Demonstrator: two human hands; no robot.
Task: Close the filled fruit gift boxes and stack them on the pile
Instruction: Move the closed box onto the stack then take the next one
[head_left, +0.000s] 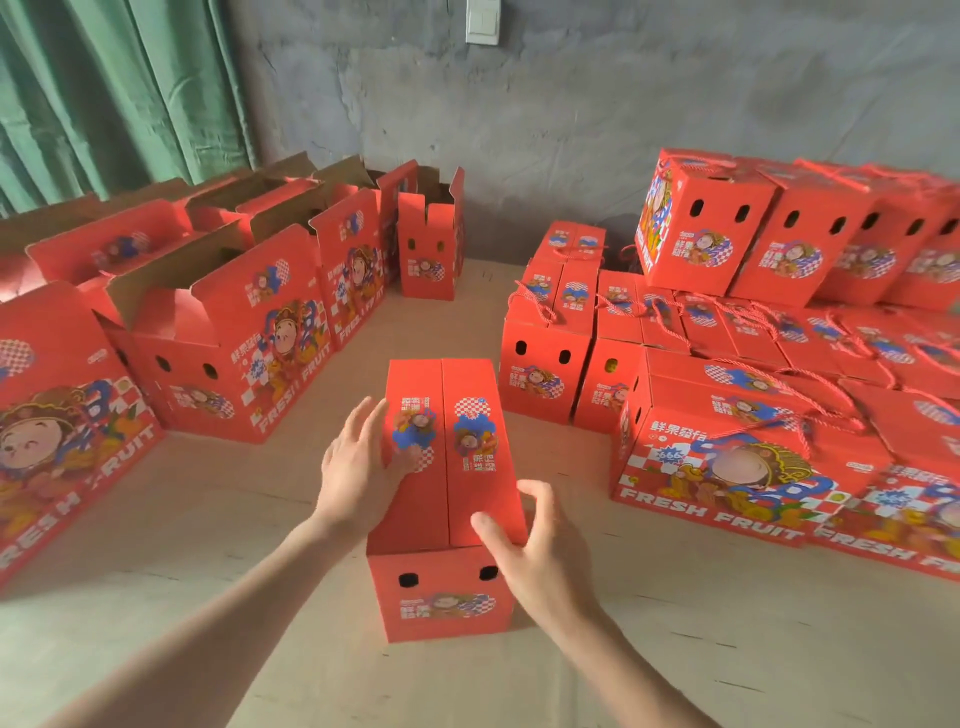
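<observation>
A red fruit gift box (447, 499) stands on the cardboard-covered floor in front of me, its two top flaps folded down and meeting along the middle. My left hand (358, 462) lies with straight fingers against the box's left top flap. My right hand (535, 545) has spread fingers at the near right corner of the top, thumb on the flap. The pile of closed boxes (727, 332) with red rope handles fills the right side, with a second layer (779, 234) at the back.
A row of open boxes (234, 332) with raised flaps lines the left side, up to one open box (431, 239) near the grey wall. A green curtain (104, 93) hangs at the back left. Bare cardboard floor (208, 545) surrounds the middle box.
</observation>
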